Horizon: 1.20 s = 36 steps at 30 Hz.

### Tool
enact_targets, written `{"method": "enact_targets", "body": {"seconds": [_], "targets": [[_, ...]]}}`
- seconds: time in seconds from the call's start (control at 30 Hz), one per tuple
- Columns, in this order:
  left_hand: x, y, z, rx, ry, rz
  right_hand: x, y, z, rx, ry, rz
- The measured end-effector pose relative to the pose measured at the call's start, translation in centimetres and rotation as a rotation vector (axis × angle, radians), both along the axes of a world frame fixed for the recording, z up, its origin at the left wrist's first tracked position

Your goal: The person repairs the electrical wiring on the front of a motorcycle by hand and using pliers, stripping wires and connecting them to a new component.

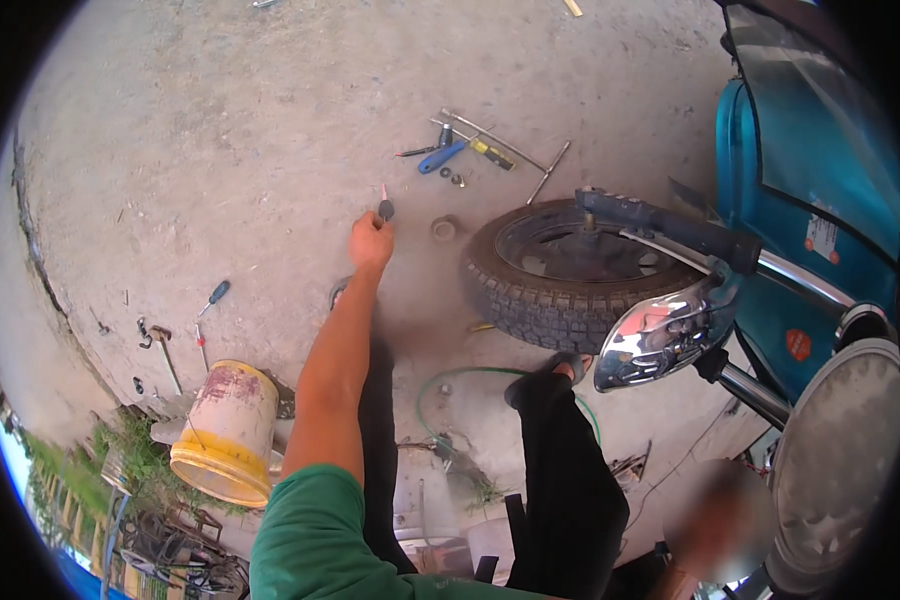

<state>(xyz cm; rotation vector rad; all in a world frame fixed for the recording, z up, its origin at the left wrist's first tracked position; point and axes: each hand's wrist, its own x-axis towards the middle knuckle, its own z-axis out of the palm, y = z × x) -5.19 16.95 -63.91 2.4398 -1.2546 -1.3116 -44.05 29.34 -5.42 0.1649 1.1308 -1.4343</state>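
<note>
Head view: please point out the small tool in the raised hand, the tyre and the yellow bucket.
small tool point(385, 208), head view, on its dark body above the fingers.
tyre point(550, 312), head view, on the tread nearest the camera.
yellow bucket point(232, 405), head view, on its stained side wall.

Only a couple of stickers show up here, both on the teal vehicle body point(770, 300) out around 3 o'clock. There's a small white rectangular label point(821, 236) with a red patch on the upper panel, and a round orange-red sticker point(797, 345) lower down, roughly 4 o'clock. No packages, signs or screens.
</note>
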Motion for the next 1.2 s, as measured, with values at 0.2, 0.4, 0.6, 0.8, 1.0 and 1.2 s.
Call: {"method": "enact_targets", "body": {"seconds": [0.2, 0.4, 0.6, 0.8, 1.0, 1.2], "targets": [[2.8, 1.6, 13.8, 0.015, 0.971, 0.754, 0.5, -0.2, 3.6, 0.051, -0.145, -0.056], [2.7, 2.5, 32.9, -0.097, 1.470, 0.760, 0.8, 0.3, 7.4, -0.024, -0.285, -0.046], [1.3, 1.8, 50.7, -0.312, 1.459, 0.380, 3.2, -0.4, 11.2, 0.090, -0.173, -0.136], [-1.4, 2.0, 59.8, -0.309, 1.591, 0.059, 5.0, -3.5, 12.2, -0.038, -0.482, -0.173], [-6.7, 3.7, 67.1, 0.057, 1.659, 0.466, 5.7, -4.4, 12.1, -0.077, -0.622, -0.183], [-10.4, 4.3, 69.4, 0.297, 1.696, 0.605, 5.7, -4.4, 12.0, 0.010, -0.486, -0.118]]}}
